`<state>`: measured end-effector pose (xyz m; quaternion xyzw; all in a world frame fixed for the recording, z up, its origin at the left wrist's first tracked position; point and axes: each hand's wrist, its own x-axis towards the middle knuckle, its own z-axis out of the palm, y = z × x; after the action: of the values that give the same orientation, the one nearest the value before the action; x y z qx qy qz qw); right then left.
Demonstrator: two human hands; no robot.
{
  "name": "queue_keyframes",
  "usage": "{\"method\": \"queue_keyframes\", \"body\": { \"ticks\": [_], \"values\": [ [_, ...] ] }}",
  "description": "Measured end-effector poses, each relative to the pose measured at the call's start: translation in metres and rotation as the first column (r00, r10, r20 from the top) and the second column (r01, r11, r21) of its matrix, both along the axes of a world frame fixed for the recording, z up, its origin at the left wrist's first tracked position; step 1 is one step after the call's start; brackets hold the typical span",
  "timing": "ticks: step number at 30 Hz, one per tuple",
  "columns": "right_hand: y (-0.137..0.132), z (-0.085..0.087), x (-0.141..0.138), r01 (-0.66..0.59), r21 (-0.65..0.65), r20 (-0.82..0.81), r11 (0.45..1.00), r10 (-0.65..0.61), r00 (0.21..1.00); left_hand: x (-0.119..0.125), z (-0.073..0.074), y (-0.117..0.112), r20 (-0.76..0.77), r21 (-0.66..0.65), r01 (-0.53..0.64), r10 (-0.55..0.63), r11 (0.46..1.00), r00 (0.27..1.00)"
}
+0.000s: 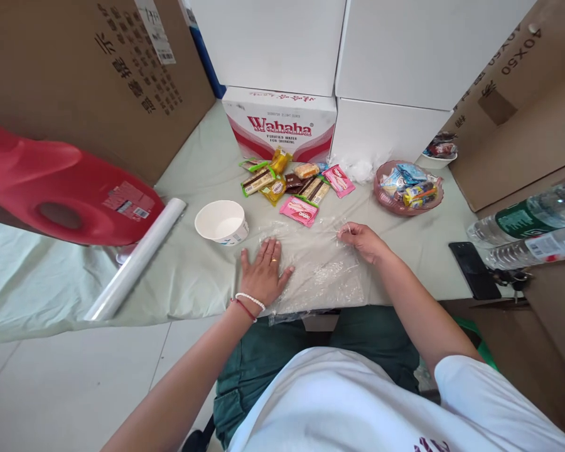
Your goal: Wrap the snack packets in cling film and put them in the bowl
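A sheet of clear plastic wrap (317,270) lies flat on the pale green table cover in front of me. My left hand (263,271) rests open and flat on its left part, fingers spread, a ring on one finger. My right hand (361,240) pinches the far right edge of the sheet with closed fingers. Just beyond the sheet lie several wrapped snacks (294,184), and a white paper bowl (221,221) stands to the left of them.
A roll of plastic wrap (136,258) lies at the left beside a red jug (61,191). A pink bowl of snacks (407,188) sits at the right, with a black phone (474,270) and water bottles (530,231). A Wahaha box (279,123) and cartons line the back.
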<state>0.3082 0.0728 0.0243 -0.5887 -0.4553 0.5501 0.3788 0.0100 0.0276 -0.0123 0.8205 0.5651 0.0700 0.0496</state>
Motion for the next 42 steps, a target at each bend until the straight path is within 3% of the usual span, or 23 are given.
{"method": "queue_keyframes", "body": {
  "ticks": [3,7,14,16,18,21,25,27,30,34,38,40,42],
  "values": [
    [0.000,0.004,0.012,0.055,-0.040,-0.069,0.998,-0.058,0.996,0.008,0.001,0.016,0.033,0.002,0.046,-0.046,0.999,0.998],
    [-0.001,-0.003,0.020,0.152,-0.076,0.058,0.985,-0.148,0.987,0.012,-0.001,0.027,0.043,-0.035,0.072,-0.070,0.997,0.997],
    [-0.013,-0.013,0.050,0.140,-0.077,0.179,0.987,-0.124,0.976,-0.014,-0.002,0.002,0.028,-0.038,0.060,-0.059,0.997,0.998],
    [-0.004,-0.009,0.059,0.174,0.013,0.324,0.985,-0.169,0.931,-0.019,-0.002,-0.005,0.040,-0.040,0.058,-0.056,0.998,0.998],
    [0.015,-0.001,0.057,0.167,0.181,0.513,0.969,-0.238,0.825,-0.020,-0.002,-0.008,0.053,-0.038,0.053,-0.051,0.998,0.997],
    [0.053,0.016,0.021,-0.060,0.292,0.732,0.955,-0.182,0.657,-0.020,-0.002,-0.009,0.052,-0.037,0.047,-0.045,0.998,0.998],
    [0.093,0.028,-0.066,-0.373,0.131,0.907,0.919,0.041,0.420,-0.021,-0.002,-0.008,0.023,-0.035,0.052,-0.051,0.998,0.998],
    [0.103,0.025,-0.103,-0.435,0.048,0.948,0.899,0.096,0.304,-0.021,-0.002,-0.008,0.014,-0.028,0.049,-0.049,0.998,0.999],
    [0.105,0.017,-0.126,-0.414,0.017,0.970,0.910,0.085,0.226,-0.022,-0.002,-0.008,0.025,-0.013,0.045,-0.044,0.999,0.999],
    [0.091,0.018,-0.109,-0.419,0.029,0.970,0.908,0.075,0.231,-0.022,-0.002,-0.008,0.068,-0.010,0.057,-0.056,0.998,0.996],
    [0.088,0.035,-0.062,-0.483,0.051,0.929,0.874,0.136,0.345,-0.022,-0.002,-0.007,0.105,-0.007,0.053,-0.052,0.999,0.993],
    [0.101,0.041,-0.036,-0.392,0.101,0.913,0.914,0.072,0.403,-0.023,-0.003,-0.007,0.121,0.000,0.051,-0.051,0.999,0.991],
    [0.123,0.042,-0.015,-0.180,0.157,0.913,0.971,-0.073,0.401,-0.023,-0.005,-0.007,0.130,0.004,0.051,-0.051,0.999,0.990]
  ]
}}
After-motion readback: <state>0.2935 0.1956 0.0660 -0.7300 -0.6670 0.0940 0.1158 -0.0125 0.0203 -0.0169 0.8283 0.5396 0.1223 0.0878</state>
